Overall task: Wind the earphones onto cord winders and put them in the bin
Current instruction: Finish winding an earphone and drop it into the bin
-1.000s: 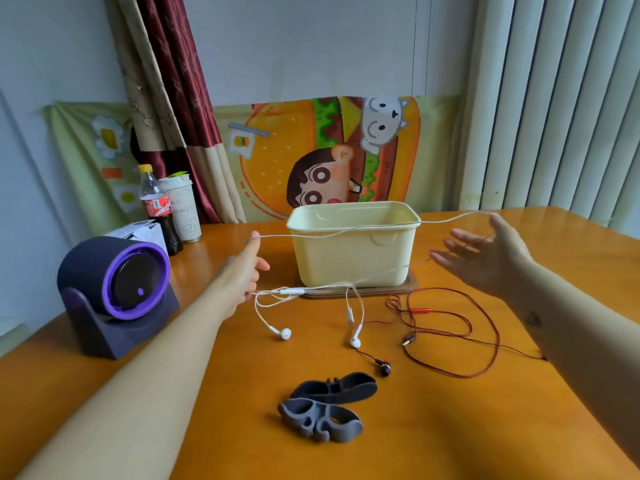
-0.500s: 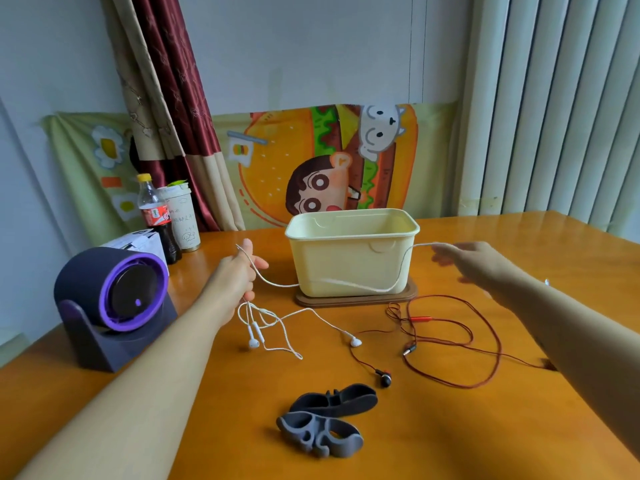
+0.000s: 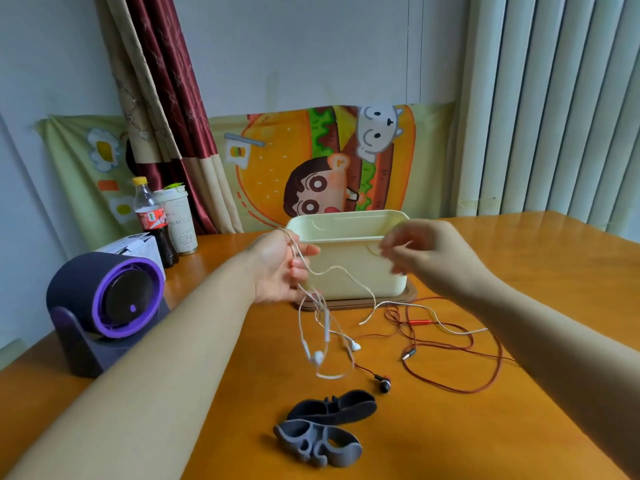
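Both hands have drawn together in front of the cream bin (image 3: 346,233), so the white earphones (image 3: 317,356), earlier stretched taut between them, now sag in loose loops from the left hand (image 3: 280,268), whose curled fingers and thumb hold the cable with both buds dangling just above the table (image 3: 519,271). The right hand (image 3: 433,254) is motion-blurred; whether it pinches the cable cannot be told. The white tail trails across the red earphones (image 3: 450,341), so gathering more slack could, I judge, drag the two cables into a tangle, and the loose loops could slip off the fingers. Both cord winders (image 3: 318,441) lie untouched on open tabletop nearer the person; the bin stands close behind the hands, and the purple desk fan (image 3: 104,299) crowds the left forearm.
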### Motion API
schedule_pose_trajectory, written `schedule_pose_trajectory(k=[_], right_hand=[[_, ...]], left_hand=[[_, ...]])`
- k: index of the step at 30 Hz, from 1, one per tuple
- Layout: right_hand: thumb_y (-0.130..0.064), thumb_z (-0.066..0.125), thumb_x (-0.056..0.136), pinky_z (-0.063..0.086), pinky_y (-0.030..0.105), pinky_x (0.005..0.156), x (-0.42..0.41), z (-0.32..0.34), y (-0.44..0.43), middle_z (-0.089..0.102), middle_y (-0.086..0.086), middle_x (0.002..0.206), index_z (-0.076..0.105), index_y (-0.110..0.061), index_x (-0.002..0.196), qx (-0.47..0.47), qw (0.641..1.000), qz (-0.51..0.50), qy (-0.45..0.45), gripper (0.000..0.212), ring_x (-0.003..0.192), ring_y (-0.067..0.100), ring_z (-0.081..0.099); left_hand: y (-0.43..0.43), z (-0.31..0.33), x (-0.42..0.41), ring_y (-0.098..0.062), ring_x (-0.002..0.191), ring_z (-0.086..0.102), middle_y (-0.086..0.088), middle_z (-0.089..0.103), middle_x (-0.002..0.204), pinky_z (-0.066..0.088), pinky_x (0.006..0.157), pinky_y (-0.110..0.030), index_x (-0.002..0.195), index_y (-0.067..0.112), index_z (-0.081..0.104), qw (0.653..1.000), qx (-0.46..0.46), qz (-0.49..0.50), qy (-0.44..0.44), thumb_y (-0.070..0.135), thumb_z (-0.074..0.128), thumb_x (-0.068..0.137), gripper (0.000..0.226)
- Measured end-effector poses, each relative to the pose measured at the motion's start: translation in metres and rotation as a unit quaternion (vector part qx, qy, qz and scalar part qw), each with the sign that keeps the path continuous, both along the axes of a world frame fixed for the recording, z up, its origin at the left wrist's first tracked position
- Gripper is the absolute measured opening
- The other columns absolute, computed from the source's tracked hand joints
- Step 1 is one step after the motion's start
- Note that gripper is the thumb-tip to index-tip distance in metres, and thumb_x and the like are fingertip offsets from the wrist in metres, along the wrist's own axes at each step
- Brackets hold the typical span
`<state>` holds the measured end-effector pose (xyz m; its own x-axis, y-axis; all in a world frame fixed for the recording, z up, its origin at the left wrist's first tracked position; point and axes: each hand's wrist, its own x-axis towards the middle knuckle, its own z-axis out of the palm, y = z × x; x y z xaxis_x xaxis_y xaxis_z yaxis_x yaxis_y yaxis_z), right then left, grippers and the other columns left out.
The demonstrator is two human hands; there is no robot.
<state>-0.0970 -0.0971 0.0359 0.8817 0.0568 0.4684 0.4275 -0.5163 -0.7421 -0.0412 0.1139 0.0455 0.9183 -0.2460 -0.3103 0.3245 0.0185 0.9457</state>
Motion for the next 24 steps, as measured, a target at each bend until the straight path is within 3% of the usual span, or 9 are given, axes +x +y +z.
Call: schedule_pose_trajectory(k=[2, 3, 5, 8, 10, 13, 20, 22, 24], right_hand=[[-0.002, 0.061, 0.088, 0.054, 0.024, 0.064, -0.026, 0.009, 0.030, 0.071, 0.009, 0.082, 0.067, -0.005, 0.085, 0.025, 0.984, 0.163, 0.061, 0.007, 0.068, 0.012, 0.068], [-0.005, 0.063, 0.087, 0.056, 0.025, 0.067, -0.032, 0.008, 0.040, 0.071, 0.008, 0.084, 0.067, -0.006, 0.085, -0.007, 0.981, 0.183, 0.065, 0.004, 0.072, 0.012, 0.068], [-0.021, 0.069, 0.083, 0.055, 0.028, 0.073, -0.031, -0.006, 0.052, 0.068, -0.002, 0.087, 0.066, -0.013, 0.088, -0.087, 0.991, 0.104, 0.008, 0.010, 0.078, 0.008, 0.064], [-0.034, 0.071, 0.080, 0.052, 0.022, 0.070, -0.017, -0.029, 0.050, 0.055, -0.010, 0.096, 0.055, -0.022, 0.095, -0.101, 0.994, -0.022, -0.026, 0.025, 0.084, 0.007, 0.055], [-0.029, 0.072, 0.081, 0.053, 0.024, 0.069, -0.009, -0.037, 0.045, 0.058, -0.009, 0.089, 0.055, -0.022, 0.092, -0.089, 0.996, -0.009, 0.022, 0.021, 0.079, 0.010, 0.059], [-0.019, 0.063, 0.090, 0.056, 0.024, 0.068, -0.003, -0.039, 0.037, 0.068, -0.003, 0.077, 0.064, -0.019, 0.088, -0.062, 0.994, 0.055, 0.071, 0.002, 0.070, 0.009, 0.066], [-0.015, 0.056, 0.095, 0.058, 0.029, 0.070, 0.007, -0.019, -0.002, 0.072, 0.003, 0.083, 0.067, -0.010, 0.093, 0.104, 0.990, 0.002, 0.096, 0.012, 0.073, 0.015, 0.069], [-0.015, 0.053, 0.096, 0.049, 0.026, 0.057, 0.010, -0.010, -0.015, 0.061, 0.005, 0.070, 0.063, -0.002, 0.093, 0.228, 0.965, -0.008, 0.127, 0.016, 0.057, 0.016, 0.057], [-0.015, 0.050, 0.097, 0.030, 0.024, 0.047, 0.012, -0.003, -0.024, 0.041, 0.002, 0.059, 0.060, -0.002, 0.091, 0.302, 0.942, -0.019, 0.146, 0.017, 0.049, 0.011, 0.035]], left_hand=[[-0.006, 0.005, -0.003, -0.008, 0.041, 0.030, 0.005, 0.031, 0.051, 0.048, 0.070, -0.038, 0.085, 0.011, 0.055, 1.000, -0.015, 0.000, 0.002, 0.027, 0.023, 0.102, 0.040], [-0.008, 0.008, -0.005, -0.008, 0.043, 0.029, 0.005, 0.031, 0.052, 0.044, 0.064, -0.033, 0.084, 0.012, 0.055, 1.000, -0.019, -0.001, 0.002, 0.027, 0.022, 0.102, 0.040], [-0.010, 0.011, -0.009, -0.008, 0.044, 0.028, 0.005, 0.031, 0.054, 0.038, 0.058, -0.027, 0.083, 0.013, 0.056, 0.999, -0.035, 0.001, 0.001, 0.029, 0.022, 0.102, 0.042], [-0.013, 0.013, -0.016, -0.008, 0.041, 0.030, 0.004, 0.031, 0.055, 0.049, 0.067, -0.036, 0.082, 0.012, 0.057, 0.996, -0.090, 0.004, 0.006, 0.031, 0.023, 0.102, 0.044], [-0.014, 0.014, -0.021, -0.009, 0.039, 0.030, 0.003, 0.030, 0.056, 0.050, 0.070, -0.045, 0.082, 0.011, 0.056, 0.992, -0.123, 0.015, 0.013, 0.031, 0.024, 0.103, 0.044], [-0.015, 0.015, -0.024, -0.010, 0.043, 0.030, 0.003, 0.029, 0.057, 0.049, 0.066, -0.045, 0.082, 0.012, 0.056, 0.991, -0.134, 0.026, 0.009, 0.031, 0.023, 0.103, 0.043], [0.020, -0.010, -0.008, -0.011, 0.048, 0.029, 0.004, 0.028, 0.051, 0.047, 0.074, -0.041, 0.088, 0.012, 0.053, 0.973, -0.168, 0.156, 0.009, 0.021, 0.028, 0.102, 0.030], [0.033, -0.022, -0.005, -0.010, 0.042, 0.032, 0.004, 0.030, 0.049, 0.047, 0.076, -0.039, 0.092, 0.012, 0.053, 0.974, -0.141, 0.177, 0.013, 0.011, 0.029, 0.097, 0.024], [0.044, -0.033, -0.003, -0.011, 0.045, 0.037, 0.002, 0.036, 0.052, 0.046, 0.076, -0.037, 0.098, 0.012, 0.055, 0.979, -0.080, 0.186, 0.010, 0.002, 0.031, 0.091, 0.027]])
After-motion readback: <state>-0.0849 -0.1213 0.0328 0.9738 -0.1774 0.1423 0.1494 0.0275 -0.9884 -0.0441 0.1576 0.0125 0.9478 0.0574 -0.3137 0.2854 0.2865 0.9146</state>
